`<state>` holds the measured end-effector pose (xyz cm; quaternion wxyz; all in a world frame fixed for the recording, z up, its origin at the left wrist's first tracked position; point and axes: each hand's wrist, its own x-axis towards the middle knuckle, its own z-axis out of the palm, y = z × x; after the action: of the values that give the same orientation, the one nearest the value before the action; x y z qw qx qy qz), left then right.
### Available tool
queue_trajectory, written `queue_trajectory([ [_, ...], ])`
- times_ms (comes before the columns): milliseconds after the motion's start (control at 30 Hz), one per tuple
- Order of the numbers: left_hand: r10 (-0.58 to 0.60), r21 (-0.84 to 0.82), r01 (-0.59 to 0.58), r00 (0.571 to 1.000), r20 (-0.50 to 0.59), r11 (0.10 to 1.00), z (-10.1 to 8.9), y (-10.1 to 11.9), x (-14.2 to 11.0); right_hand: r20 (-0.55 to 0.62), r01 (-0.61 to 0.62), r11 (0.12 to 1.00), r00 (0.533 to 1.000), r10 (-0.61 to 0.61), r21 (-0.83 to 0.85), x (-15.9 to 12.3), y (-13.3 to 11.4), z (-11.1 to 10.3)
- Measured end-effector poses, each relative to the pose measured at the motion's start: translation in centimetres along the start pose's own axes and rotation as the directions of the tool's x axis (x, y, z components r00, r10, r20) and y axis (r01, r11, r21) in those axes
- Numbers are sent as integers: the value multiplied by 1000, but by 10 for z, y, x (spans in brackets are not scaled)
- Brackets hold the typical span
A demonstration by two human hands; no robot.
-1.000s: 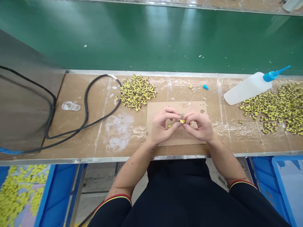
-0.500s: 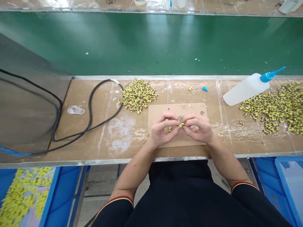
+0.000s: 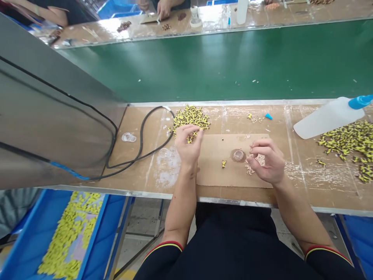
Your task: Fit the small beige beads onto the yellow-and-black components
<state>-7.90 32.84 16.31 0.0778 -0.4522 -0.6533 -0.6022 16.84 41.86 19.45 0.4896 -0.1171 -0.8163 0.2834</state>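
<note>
My left hand (image 3: 188, 144) is over the near edge of the left pile of small yellow-and-brown figures (image 3: 189, 116). Its thumb and fingertips come together at a bit of yellow, apparently one small figure (image 3: 201, 129). My right hand (image 3: 268, 160) hovers at a heap of tiny beige pieces (image 3: 251, 168), thumb and forefinger apart with nothing visible between them. Between the hands, a small round clear dish (image 3: 238, 155) sits on a cardboard sheet (image 3: 214, 177). One loose yellow figure (image 3: 224, 164) rests left of the dish.
At right, a white squeeze bottle (image 3: 326, 118) with a blue nozzle leans over a larger pile of yellow figures (image 3: 349, 142). A black cable (image 3: 142, 134) loops across the left side. A blue cap (image 3: 268, 116) lies behind the cardboard. Other people's hands (image 3: 164, 8) show across the green divider (image 3: 227, 66).
My hands have parted from a shared pinch on a yellow figure. The left has gone to the left pile, the right to the beige pieces. The head view has shifted left.
</note>
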Motion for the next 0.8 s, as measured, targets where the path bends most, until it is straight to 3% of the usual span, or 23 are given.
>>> queue_trajectory([
  [100, -134, 311, 136, 991, -29, 940, -11, -33, 15, 17, 19, 1000, 1000, -19, -23, 2, 0, -2],
  [167, -174, 390, 170, 984, -26, 905, -18, -44, 18, 21, 31, 999, 999, -30, -44, 3, 0, -4],
  [267, -114, 345, 127, 992, -57, 930, -28, -41, 15, 5, 21, 996, 1000, -20, -84, 6, 5, -13],
  [300, -89, 283, 92, 996, -21, 955, -30, -35, 14, 17, -3, 994, 1000, 5, -105, 7, 8, -18],
  [367, -39, 102, 19, 979, 202, 995, -32, -19, 12, 95, -87, 981, 990, 104, -176, 9, 17, -29],
  [400, -1, 5, -1, 927, 376, 1000, -32, -11, 11, 156, -140, 965, 972, 176, -221, 8, 23, -35],
  [433, 46, -74, -6, 833, 552, 997, -30, -3, 9, 225, -188, 944, 941, 252, -270, 7, 28, -40],
  [467, 92, -126, -3, 707, 701, 992, -27, 4, 8, 298, -225, 921, 898, 323, -318, 6, 34, -46],
  [533, 139, -146, -20, 467, 873, 989, -19, 14, 4, 438, -264, 876, 786, 438, -403, 3, 43, -53],
  [567, 133, -125, -47, 386, 913, 991, -16, 17, 1, 496, -268, 858, 724, 479, -438, 1, 47, -56],
  [633, 90, -58, -113, 307, 948, 992, -9, 20, -3, 571, -262, 833, 626, 531, -488, 0, 49, -56],
  [667, 65, -26, -138, 287, 956, 990, -6, 21, -5, 581, -260, 824, 604, 546, -504, 0, 49, -54],
  [800, 17, 25, -173, 234, 972, 985, -1, 19, -9, 506, -273, 782, 635, 584, -561, 2, 46, -42],
])
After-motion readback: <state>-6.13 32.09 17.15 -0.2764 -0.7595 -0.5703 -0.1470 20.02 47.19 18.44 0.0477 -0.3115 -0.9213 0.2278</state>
